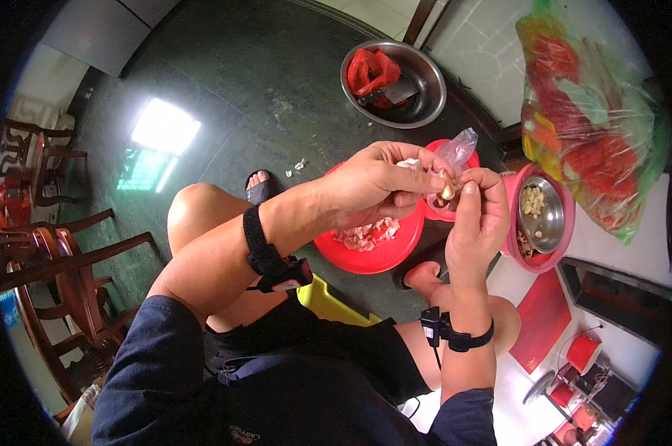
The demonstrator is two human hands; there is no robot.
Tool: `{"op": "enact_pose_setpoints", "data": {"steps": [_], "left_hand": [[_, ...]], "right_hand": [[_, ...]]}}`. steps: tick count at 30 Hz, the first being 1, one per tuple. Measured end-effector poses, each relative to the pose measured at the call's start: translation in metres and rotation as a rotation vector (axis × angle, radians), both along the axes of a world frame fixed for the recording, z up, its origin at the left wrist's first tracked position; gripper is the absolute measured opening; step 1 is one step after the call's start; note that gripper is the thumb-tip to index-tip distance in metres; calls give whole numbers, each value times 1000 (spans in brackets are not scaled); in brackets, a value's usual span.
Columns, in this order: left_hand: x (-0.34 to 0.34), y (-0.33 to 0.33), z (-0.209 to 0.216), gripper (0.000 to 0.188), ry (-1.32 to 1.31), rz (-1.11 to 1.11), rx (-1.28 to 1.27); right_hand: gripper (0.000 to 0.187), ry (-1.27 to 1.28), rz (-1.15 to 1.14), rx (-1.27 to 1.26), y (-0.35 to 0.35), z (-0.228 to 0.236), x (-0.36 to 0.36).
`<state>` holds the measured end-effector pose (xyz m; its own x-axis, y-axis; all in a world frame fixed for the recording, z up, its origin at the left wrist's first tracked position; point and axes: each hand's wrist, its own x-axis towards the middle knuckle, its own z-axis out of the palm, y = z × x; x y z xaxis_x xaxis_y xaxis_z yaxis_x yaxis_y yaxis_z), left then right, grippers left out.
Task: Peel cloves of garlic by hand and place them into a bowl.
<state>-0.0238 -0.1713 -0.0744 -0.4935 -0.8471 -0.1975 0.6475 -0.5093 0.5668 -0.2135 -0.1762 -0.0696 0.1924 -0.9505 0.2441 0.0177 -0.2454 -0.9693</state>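
A garlic clove (447,187) with brownish skin is held up between my two hands, over a red basin. My left hand (377,182) is closed, its thumb and fingers pinching the clove, and a white piece (409,163), probably more garlic, shows above its thumb. From the right, my right hand (479,212) pinches the same clove with thumb and forefinger. Below them, the red basin (388,260) holds pale pinkish scraps (366,235) that look like garlic skins. A steel bowl (550,236) with peeled cloves (532,201) sits in a pink basin (564,253) to the right.
Behind my hands, a clear plastic bag (459,152) rests in another red container. Farther away, a large steel basin (433,100) holds a cleaver (399,91) and a red bag (373,68). A filled green plastic bag (592,126) is at right, wooden chairs (76,279) at left.
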Motion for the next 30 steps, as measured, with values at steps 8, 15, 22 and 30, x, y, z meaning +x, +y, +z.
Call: {"op": "enact_pose_setpoints", "data": {"steps": [8, 15, 22, 30], "left_hand": [[6, 3, 5, 20, -64, -35, -40], [2, 1, -1, 17, -231, 55, -74], [4, 0, 0, 19, -352, 29, -89], [4, 3, 12, 18, -293, -61, -129]], "right_hand": [[13, 340, -48, -372, -5, 14, -13], [17, 522, -75, -701, -1, 28, -10], [17, 572, -74, -730, -4, 25, -11], [9, 470, -32, -515, -6, 5, -18]]}}
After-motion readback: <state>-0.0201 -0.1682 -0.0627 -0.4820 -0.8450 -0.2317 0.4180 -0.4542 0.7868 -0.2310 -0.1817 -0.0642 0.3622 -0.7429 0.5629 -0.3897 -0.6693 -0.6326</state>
